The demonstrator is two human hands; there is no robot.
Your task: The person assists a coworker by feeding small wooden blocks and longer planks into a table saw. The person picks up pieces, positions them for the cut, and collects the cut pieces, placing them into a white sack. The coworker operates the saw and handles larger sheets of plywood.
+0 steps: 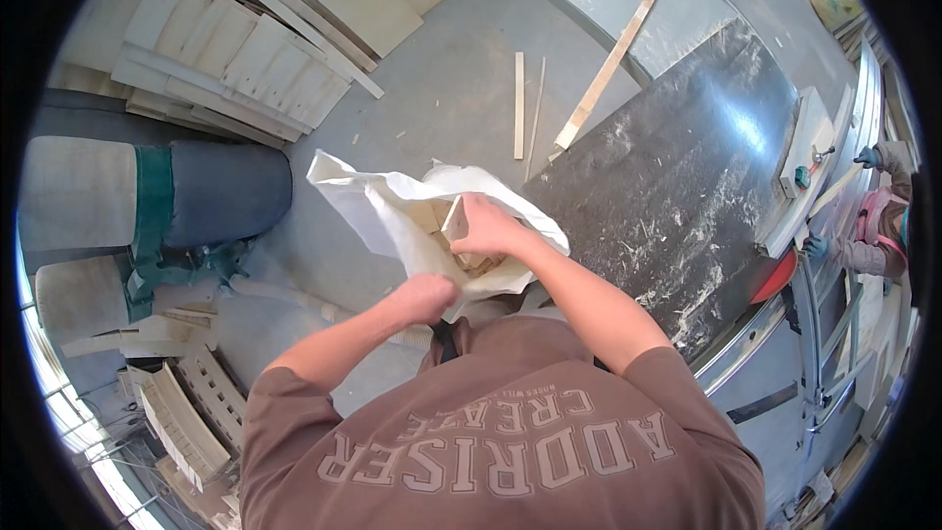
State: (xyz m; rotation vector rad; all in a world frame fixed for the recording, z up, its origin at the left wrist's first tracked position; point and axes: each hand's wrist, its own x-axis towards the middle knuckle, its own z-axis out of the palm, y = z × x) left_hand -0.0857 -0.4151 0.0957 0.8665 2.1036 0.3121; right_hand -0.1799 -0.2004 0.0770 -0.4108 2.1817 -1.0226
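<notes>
A white woven sack [365, 208] gapes open in front of my body, with pale wood offcuts [426, 216] visible inside. At its near rim, my left hand [429, 297] is closed in a fist, gripping the sack's edge. My right hand [488, 228] reaches into the sack's mouth, thumb and fingers around a pale wood block [453, 222]. The lower part of the sack is hidden by its folds and my arms.
On the right stands a dusty dark machine table [667, 186], with a long wood strip [620, 47] across its far part. Stacked boards [231, 49] lie far left, dust-collector bags [231, 191] left. A gloved co-worker [878, 226] stands at the right edge.
</notes>
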